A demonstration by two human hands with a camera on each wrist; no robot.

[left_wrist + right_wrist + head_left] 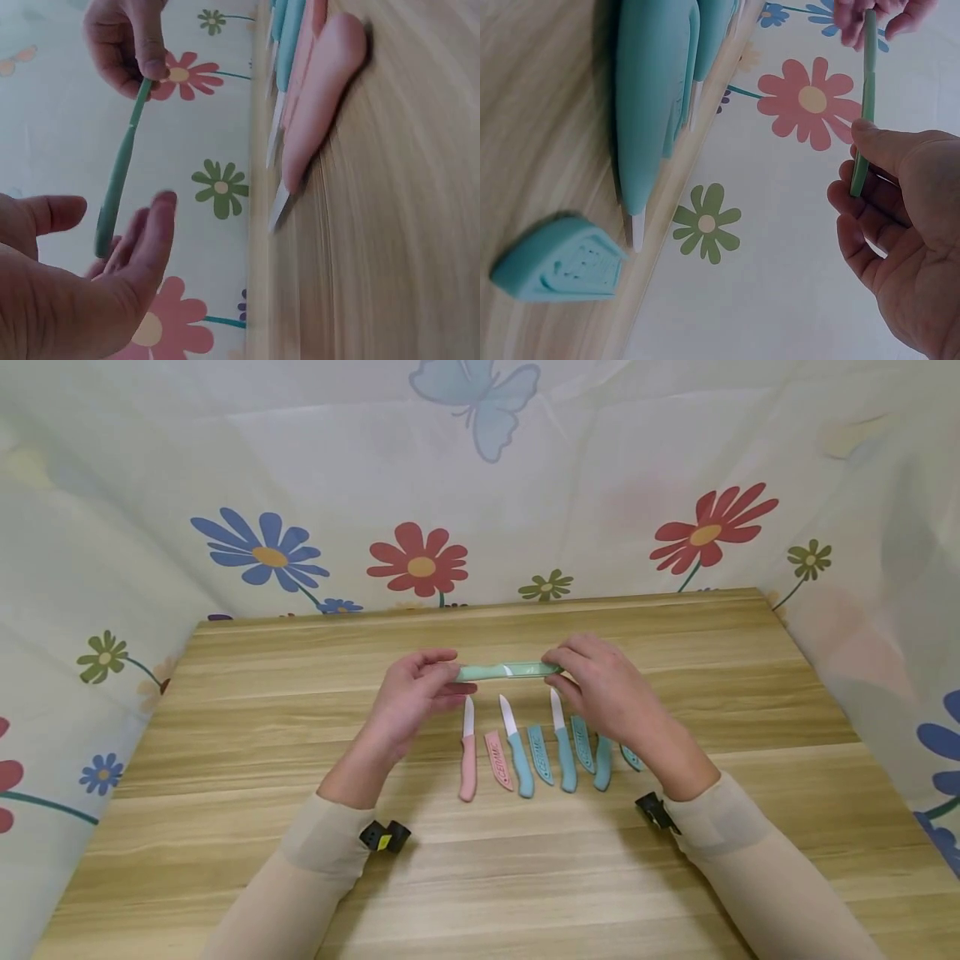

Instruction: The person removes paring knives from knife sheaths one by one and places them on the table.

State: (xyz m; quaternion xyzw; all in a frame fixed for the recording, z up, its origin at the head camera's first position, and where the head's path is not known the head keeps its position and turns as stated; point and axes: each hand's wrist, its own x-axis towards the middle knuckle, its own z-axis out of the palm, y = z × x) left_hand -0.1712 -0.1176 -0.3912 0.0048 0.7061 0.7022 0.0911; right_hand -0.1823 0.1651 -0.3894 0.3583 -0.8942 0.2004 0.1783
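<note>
A light green paring knife (482, 672) is held level above the table, its white blade partly inside a green sheath (534, 669). My right hand (611, 689) pinches the sheath's far end between thumb and fingers. At the handle end is my left hand (405, 697). In the left wrist view its thumb and fingers (161, 214) are spread, with the handle between them and no grip closed round it. Below the hands lie a pink knife (468, 768) and a pink sheath (497, 762), both on the table.
Right of the pink pair lie blue knives (520, 766) with white blades and blue sheaths (539, 756) in a row, partly hidden by my right hand. The wooden tabletop (262, 735) meets a flower-printed cloth (337, 460) at its back and sides.
</note>
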